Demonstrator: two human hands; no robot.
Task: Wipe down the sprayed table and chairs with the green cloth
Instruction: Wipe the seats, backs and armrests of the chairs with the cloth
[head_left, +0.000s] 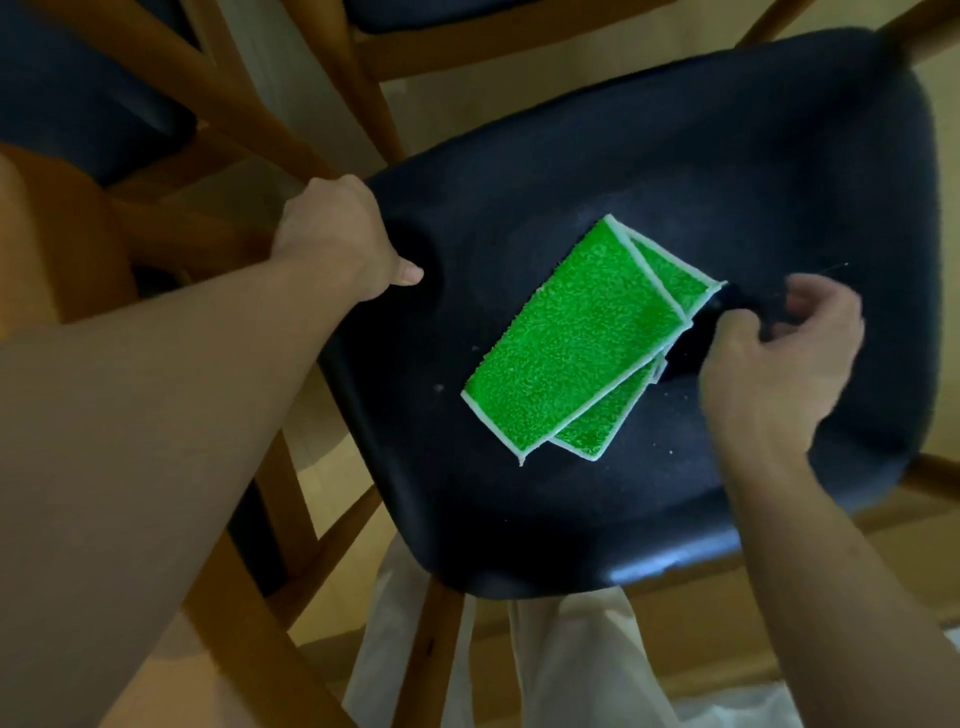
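Beside curled right fingers (748, 322) (holding nothing) lies the green cloth (582, 343), apart.

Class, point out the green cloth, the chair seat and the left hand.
green cloth (576, 338), head view, middle of top fold.
chair seat (701, 171), head view, bare far part.
left hand (337, 234), head view, back of hand.

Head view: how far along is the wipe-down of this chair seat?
Nothing looks finished: pale specks dot the dark seat. In hand: the folded green cloth lies on the seat, the left hand grips the seat's edge, and the right hand, fingers curled, is beside the cloth, not holding it. Left: wiping this seat. The table is out of view.
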